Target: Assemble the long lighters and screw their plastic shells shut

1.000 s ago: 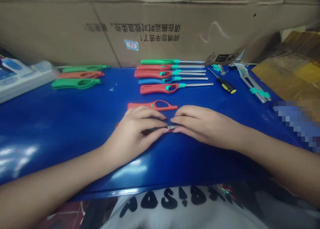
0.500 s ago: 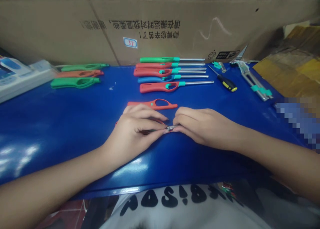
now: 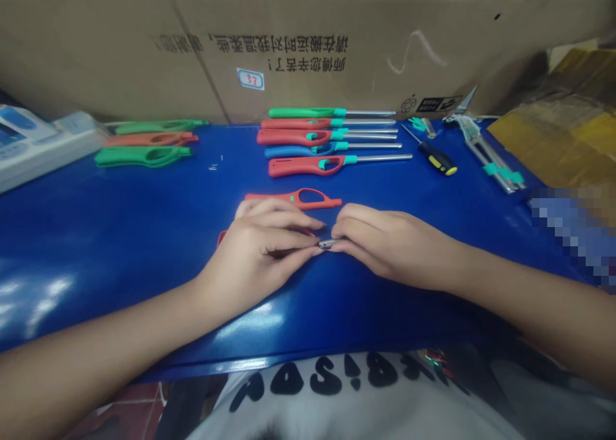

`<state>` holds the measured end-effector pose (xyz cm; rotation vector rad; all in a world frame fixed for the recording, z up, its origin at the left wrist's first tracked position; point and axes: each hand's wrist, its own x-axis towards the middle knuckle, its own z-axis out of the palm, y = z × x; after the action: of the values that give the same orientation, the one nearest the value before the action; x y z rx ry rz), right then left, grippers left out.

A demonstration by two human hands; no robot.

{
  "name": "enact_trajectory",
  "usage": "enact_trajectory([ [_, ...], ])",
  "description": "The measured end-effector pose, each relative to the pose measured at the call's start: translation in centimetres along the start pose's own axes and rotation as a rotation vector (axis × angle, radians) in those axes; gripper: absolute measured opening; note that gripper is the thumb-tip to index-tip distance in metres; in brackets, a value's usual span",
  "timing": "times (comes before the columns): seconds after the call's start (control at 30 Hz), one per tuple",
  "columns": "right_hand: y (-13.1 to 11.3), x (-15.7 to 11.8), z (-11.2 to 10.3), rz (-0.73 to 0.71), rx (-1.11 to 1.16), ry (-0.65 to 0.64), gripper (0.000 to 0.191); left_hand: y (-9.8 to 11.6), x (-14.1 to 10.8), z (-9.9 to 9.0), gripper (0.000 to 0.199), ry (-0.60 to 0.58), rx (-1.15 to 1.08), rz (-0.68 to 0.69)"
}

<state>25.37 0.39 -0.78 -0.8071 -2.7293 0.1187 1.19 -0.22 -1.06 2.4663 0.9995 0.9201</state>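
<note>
Metal piece (image 3: 329, 243) sits between the fingertips of both hands, just above the table (image 3: 158, 235) or on it, can't tell which. Left hand (image 3: 262, 238): thumb and finger closed on the piece's left end, other fingers bent and spread a bit. Right hand (image 3: 385, 238): thumb and index pinching the right end, rest curled in. Hands nearly meet, small gap with the piece bridging it. A red part (image 3: 221, 238) pokes out from behind the left hand, mostly hidden; grip on it can't be told.

Red shell (image 3: 310, 199) lies flat just beyond the left hand, its left end partly behind the fingers, loop toward the right.

Containers: big carton (image 3: 144, 61) stands along the back, inside out of view, upside-down print, small label (image 3: 251, 79). Taped cardboard (image 3: 553, 132) at far right, contents can't be made out.

Blue table, glossy. Lighters (image 3: 293, 136) in a row near the carton, green, red and blue, metal rods pointing right. Right of them: small teal parts (image 3: 422, 128), screwdriver (image 3: 436, 160), rods (image 3: 488, 161) with teal ends. Left: green and orange shells (image 3: 144, 157) stacked side by side, white box (image 3: 48, 151) at the edge. Tiny bits (image 3: 213, 167) between. Red tiled floor (image 3: 137, 408) below, lower left.
</note>
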Motion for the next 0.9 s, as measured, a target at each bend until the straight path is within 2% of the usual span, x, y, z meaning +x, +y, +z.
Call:
enact_trajectory([
  [0.53, -0.5, 0.3, -0.2, -0.024, -0.115, -0.065, 0.032, 0.0, 0.0, 0.2, 0.005, -0.003, -0.004, -0.011],
  [0.9, -1.0, 0.3, -0.2, 0.162, 0.094, -0.110, 0.023, -0.1, -0.2, 0.1, 0.010, -0.064, 0.091, 0.054],
])
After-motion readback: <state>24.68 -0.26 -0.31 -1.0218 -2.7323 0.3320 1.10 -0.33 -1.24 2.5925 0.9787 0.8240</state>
